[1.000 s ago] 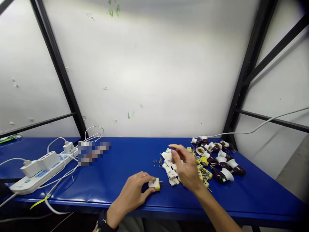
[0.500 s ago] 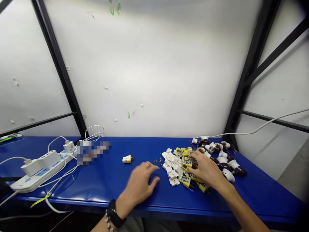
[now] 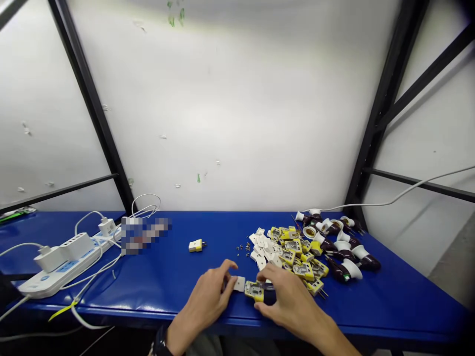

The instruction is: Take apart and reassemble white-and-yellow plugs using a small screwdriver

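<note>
My left hand (image 3: 207,299) sits near the table's front edge, its fingertips pinching a small white plug cover (image 3: 239,284). My right hand (image 3: 289,307) is shut on a yellow plug base (image 3: 254,291) with metal parts in it, a short gap from that cover. Behind them lie a heap of white plug covers (image 3: 263,245) and a heap of yellow plug bases (image 3: 299,258). Several tiny brass screws (image 3: 240,249) lie left of the heaps. A finished yellow-and-white two-pin plug (image 3: 196,245) stands alone farther left.
Several dark brown lamp holders with white ends (image 3: 343,252) are heaped at the right of the blue table (image 3: 163,277). A white power strip (image 3: 55,271) with cables and adapters lies at the left, beside a pixelated blurred patch (image 3: 143,236). Black shelf posts rise behind.
The assembled plug has left my left hand and stands farther back on the table. My right hand has come from the yellow heap with a base, and my left hand now holds a white cover.
</note>
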`<state>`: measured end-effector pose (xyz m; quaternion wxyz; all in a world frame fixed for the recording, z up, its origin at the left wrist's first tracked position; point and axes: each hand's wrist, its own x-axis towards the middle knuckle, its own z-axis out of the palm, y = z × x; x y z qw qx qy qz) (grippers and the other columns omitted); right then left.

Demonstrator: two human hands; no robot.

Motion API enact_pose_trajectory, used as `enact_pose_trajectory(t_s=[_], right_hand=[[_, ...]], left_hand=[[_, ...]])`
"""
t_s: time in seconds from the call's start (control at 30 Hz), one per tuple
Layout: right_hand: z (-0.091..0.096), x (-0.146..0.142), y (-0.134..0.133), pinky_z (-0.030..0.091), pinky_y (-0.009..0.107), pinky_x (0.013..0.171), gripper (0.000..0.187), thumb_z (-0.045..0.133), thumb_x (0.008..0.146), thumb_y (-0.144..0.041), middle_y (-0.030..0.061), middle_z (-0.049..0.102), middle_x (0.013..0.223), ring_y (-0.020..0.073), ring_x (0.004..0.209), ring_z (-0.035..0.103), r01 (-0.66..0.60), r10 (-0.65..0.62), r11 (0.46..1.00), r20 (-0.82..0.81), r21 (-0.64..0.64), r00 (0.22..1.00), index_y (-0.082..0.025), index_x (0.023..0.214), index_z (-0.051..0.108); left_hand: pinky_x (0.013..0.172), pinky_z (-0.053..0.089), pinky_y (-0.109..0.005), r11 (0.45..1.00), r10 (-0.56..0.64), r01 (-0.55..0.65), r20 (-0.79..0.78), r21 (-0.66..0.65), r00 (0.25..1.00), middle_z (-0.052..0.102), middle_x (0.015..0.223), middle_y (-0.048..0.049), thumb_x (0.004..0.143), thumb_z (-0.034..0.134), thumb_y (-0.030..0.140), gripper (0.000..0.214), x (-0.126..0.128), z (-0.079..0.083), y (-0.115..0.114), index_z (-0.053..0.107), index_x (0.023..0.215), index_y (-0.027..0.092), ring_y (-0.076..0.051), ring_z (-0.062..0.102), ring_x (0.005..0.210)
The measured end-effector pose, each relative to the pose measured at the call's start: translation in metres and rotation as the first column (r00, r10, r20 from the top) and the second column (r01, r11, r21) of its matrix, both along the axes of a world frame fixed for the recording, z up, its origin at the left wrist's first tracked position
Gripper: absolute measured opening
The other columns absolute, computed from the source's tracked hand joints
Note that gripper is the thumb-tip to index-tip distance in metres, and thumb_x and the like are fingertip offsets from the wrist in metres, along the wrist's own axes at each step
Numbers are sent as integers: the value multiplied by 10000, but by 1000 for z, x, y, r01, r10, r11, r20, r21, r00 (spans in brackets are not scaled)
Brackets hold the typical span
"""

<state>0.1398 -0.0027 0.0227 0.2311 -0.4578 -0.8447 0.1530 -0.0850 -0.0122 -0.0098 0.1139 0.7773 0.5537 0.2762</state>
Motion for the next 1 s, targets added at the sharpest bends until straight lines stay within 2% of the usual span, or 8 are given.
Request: enact_pose_trajectory(t_s=[0.17,0.23,0.33,0.5,0.63,0.73,0.87,1.0], right_hand=[[-19,-29,5,503,299,758,316,796,749,-281,47,711,1027,244,872,696,-30,26,999,83,42,996,-233,1048,706],[-23,-31,10,511,305,763,342,796,769,-289,51,709,1064,248,882,702,-31,25,997,85,64,996,-235,1093,703],[-26,-28,13,527,321,787,348,766,805,-296,46,713,1070,253,911,705,-66,62,995,52,80,997,-240,1141,696],[-36,-21,15,549,375,888,477,714,806,-261,91,719,1162,274,1017,700,-94,96,987,-10,127,995,-215,1277,653],[-46,-20,18,541,428,967,559,731,785,-251,130,711,1242,311,1119,682,-95,102,985,-39,147,994,-196,1332,631],[-53,-20,21,535,442,995,577,738,789,-269,133,707,1261,315,1141,678,-83,93,985,-60,149,994,-183,1348,624],[-57,-18,23,540,443,994,575,715,790,-256,137,708,1259,305,1130,686,-91,103,982,-68,165,992,-160,1350,623],[-57,-17,23,540,437,997,557,705,794,-251,129,705,1267,302,1140,683,-97,111,980,-73,172,991,-172,1341,632]], left_hand=[[766,458,-309,994,72,-59,-127,97,989,735,892,-37,1006,472,297,241,-26,1,6,709,1000,256,-230,647,843],[824,474,-328,992,63,-50,-117,115,991,731,977,-47,1000,491,322,239,-30,1,6,712,1073,266,-236,643,905],[894,494,-346,997,-13,18,-59,79,998,707,1107,-55,948,590,335,260,-32,0,3,693,1181,284,-241,644,998],[951,507,-347,998,-59,53,142,43,988,736,1095,-59,950,582,253,241,-33,-3,3,740,1131,266,-228,668,1028],[998,495,-338,988,-155,146,254,55,955,734,1152,-50,927,631,215,258,-25,-7,3,752,1145,286,-219,666,1080],[998,500,-341,980,-197,189,193,59,961,715,1202,-37,930,634,189,297,-14,-9,1,734,1180,316,-216,659,1096],[1019,494,-387,969,-240,240,-10,55,971,675,1273,-45,977,557,178,401,-8,-4,-6,617,1343,332,-227,634,1122],[927,527,-338,967,-239,244,-70,67,968,674,1229,-35,1003,506,176,441,-11,0,-11,548,1405,352,-214,639,1054]])
